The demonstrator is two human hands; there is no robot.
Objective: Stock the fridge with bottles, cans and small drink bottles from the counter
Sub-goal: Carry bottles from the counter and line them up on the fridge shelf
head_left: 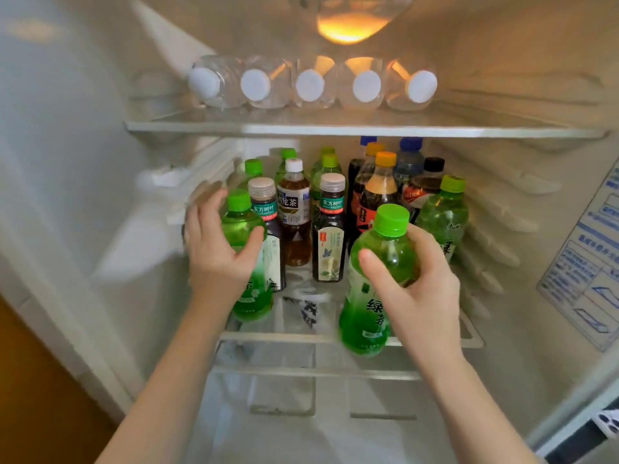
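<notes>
I look into an open fridge. My left hand [217, 249] grips a green tea bottle [249, 296] that stands upright at the front left of the middle glass shelf [294, 336]. My right hand [418, 279] holds a second green tea bottle [375, 289] by its shoulder, its base hanging over the shelf's front edge. Behind them stand several bottles: two dark tea bottles [330, 236], a brown tea bottle [294, 216], cola bottles [378, 189], and another green bottle [442, 212] at the right.
On the upper shelf [335, 128] several clear water bottles [311, 85] lie on their sides, white caps facing me. A lamp [348, 28] glows at the top. A printed sticker [589, 262] covers the right wall. Below is a lower glass shelf [301, 373].
</notes>
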